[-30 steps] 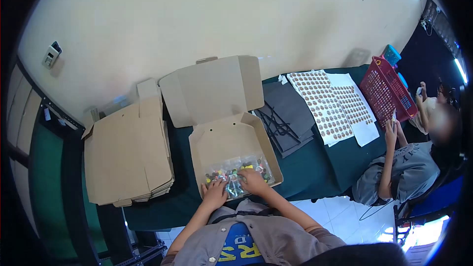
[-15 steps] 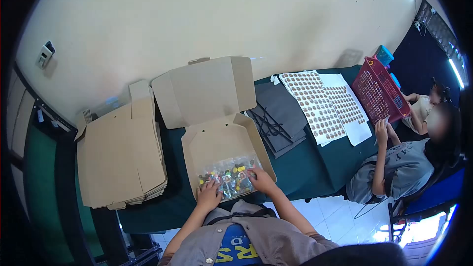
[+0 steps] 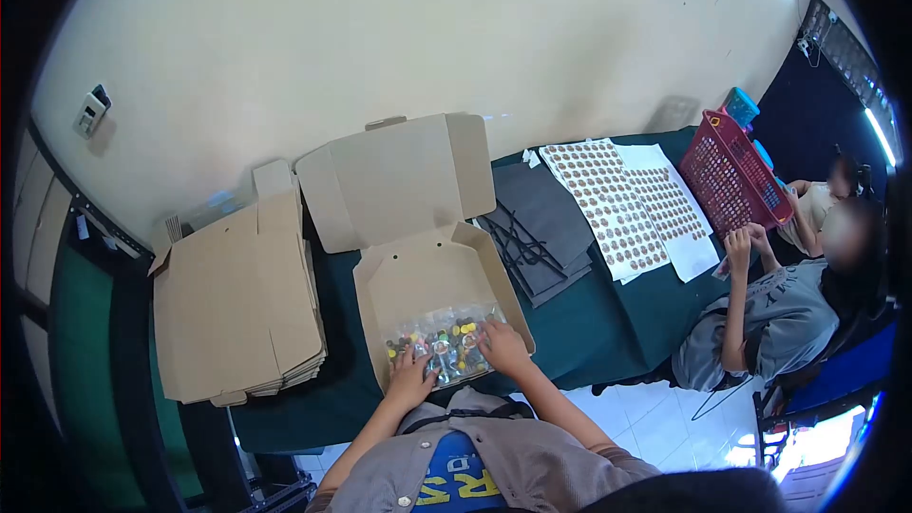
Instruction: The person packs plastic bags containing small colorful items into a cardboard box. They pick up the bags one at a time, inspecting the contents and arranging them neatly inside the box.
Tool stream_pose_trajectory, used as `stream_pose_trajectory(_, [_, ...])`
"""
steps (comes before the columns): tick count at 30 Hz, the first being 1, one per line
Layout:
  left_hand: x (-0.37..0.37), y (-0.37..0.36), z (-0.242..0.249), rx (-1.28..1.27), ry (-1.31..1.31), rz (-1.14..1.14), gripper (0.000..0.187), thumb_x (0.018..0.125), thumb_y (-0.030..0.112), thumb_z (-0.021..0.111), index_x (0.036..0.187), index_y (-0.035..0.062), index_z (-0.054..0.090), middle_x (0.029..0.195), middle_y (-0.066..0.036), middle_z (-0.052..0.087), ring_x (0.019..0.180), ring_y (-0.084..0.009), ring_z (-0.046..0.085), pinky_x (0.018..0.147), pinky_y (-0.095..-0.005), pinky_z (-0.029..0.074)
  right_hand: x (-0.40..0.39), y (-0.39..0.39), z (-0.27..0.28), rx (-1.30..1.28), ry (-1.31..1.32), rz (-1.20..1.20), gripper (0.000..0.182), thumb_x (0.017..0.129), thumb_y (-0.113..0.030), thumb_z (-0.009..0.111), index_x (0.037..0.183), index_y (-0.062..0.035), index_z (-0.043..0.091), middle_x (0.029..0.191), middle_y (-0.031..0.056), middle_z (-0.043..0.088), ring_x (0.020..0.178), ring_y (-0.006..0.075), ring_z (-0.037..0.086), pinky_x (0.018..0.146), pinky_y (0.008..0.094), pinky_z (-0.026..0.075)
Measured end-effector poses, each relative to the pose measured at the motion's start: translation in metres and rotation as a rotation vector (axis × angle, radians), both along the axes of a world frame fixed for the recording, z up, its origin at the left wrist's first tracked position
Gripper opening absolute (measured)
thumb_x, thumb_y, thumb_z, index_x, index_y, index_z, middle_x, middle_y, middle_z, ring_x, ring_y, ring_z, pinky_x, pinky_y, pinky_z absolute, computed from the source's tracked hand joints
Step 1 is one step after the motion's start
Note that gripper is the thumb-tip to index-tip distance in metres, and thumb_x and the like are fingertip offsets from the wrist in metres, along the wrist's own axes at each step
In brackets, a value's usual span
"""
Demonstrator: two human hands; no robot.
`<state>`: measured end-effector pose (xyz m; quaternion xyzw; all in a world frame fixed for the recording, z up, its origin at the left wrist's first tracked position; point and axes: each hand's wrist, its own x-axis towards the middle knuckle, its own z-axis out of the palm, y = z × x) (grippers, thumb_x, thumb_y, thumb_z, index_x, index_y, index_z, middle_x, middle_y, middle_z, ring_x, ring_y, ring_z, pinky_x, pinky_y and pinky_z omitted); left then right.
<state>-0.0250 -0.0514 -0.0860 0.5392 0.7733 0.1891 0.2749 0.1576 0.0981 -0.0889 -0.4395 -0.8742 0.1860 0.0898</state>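
Note:
An open cardboard box with its lid folded back lies on the green table in front of me. Clear packets of small coloured pieces fill the near end of the box. My left hand rests on the packets at the box's near left corner. At the near right my right hand lies on the same packets, fingers spread flat. Neither hand has lifted anything.
A stack of flat cardboard blanks lies to the left. Dark grey bags with black handles and sheets of round stickers lie to the right. A red basket stands at the far right, where a seated person works.
My right hand has shifted slightly right over the packets and back; both hands stay on them. The view has drifted a little. The seated person's hands moved.

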Motion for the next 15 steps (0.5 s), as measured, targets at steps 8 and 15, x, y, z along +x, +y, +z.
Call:
stream_pose_trajectory(8, [-0.003, 0.002, 0.007, -0.086, 0.01, -0.091, 0.041, 0.083, 0.033, 0.053, 0.117, 0.0109, 0.052, 0.134, -0.022, 0.031, 0.127, -0.0402, 0.024, 0.102, -0.0536, 0.019, -0.001, 0.0, 0.003, -0.188, -0.162, 0.045, 0.035, 0.081, -0.027, 0.054, 0.108, -0.006, 0.057, 0.12, 0.0156, 0.051, 0.107, 0.032, 0.05, 0.084, 0.0464, 0.042])
stream_pose_trajectory(15, [-0.013, 0.032, -0.021, 0.067, 0.064, -0.152, 0.046, 0.082, 0.031, 0.054, 0.122, 0.0113, 0.046, 0.136, -0.021, 0.029, 0.127, -0.0403, 0.024, 0.101, -0.0562, 0.02, -0.019, 0.002, -0.003, -0.095, 0.126, 0.178, 0.051, 0.079, -0.026, 0.058, 0.123, -0.0065, 0.043, 0.127, 0.0187, 0.043, 0.12, 0.0367, 0.037, 0.098, 0.0455, 0.032])
